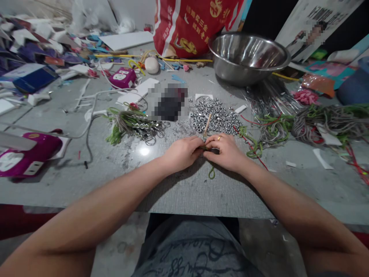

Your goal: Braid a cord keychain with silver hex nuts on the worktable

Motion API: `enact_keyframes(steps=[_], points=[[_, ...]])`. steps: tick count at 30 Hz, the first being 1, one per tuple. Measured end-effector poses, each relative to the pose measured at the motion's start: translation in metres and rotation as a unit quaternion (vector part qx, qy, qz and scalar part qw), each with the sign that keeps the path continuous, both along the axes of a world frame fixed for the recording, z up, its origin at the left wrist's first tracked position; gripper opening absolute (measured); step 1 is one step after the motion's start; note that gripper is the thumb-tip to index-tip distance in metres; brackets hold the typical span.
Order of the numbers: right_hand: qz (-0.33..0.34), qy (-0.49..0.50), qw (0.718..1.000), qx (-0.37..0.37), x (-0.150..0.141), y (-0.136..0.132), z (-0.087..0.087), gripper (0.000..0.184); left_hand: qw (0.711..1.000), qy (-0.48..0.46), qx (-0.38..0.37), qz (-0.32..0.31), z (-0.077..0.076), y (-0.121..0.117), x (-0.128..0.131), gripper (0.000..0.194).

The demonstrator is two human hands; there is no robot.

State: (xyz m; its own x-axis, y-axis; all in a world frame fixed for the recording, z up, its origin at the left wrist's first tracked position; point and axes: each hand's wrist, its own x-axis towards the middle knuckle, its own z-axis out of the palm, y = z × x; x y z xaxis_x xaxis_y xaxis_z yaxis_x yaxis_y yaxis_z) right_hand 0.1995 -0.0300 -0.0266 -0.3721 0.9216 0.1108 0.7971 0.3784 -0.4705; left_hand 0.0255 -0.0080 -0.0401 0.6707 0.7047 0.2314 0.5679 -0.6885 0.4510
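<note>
My left hand [184, 153] and my right hand [226, 151] meet over the table, fingertips nearly touching. Both are closed in a pinch on a green cord [211, 173], whose looped end hangs below the fingers toward me. The part between the fingertips is mostly hidden. A gold ring sits on a finger of the right hand. Just beyond the fingers, a thin wooden stick [208, 124] points away, its near end close to the fingertips; whether it is held I cannot tell. Behind it lies a spread of shiny silver beads [219, 115].
Left of the beads lies a bundle of green and grey cords with silver pieces [135, 123]. More loose cords [311, 123] lie at right. A steel bowl [248, 71] and red bag [190, 30] stand behind. Purple power sockets [43, 148] with a white cable occupy the left.
</note>
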Motion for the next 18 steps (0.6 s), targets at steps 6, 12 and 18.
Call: enact_keyframes(steps=[6, 12, 18], points=[[-0.012, -0.003, 1.0, -0.017, 0.0, 0.003, -0.001, 0.012, 0.999, -0.046, -0.022, -0.016, 0.004, 0.001, -0.006, 0.017], [-0.013, 0.017, 0.999, -0.035, 0.002, 0.007, -0.004, 0.017, 0.997, -0.022, 0.002, -0.076, 0.009, 0.004, -0.014, 0.018], [-0.03, 0.015, 0.999, -0.03, 0.001, 0.006, -0.003, 0.017, 0.997, 0.017, 0.004, -0.081, 0.011, 0.0, -0.009, 0.018]])
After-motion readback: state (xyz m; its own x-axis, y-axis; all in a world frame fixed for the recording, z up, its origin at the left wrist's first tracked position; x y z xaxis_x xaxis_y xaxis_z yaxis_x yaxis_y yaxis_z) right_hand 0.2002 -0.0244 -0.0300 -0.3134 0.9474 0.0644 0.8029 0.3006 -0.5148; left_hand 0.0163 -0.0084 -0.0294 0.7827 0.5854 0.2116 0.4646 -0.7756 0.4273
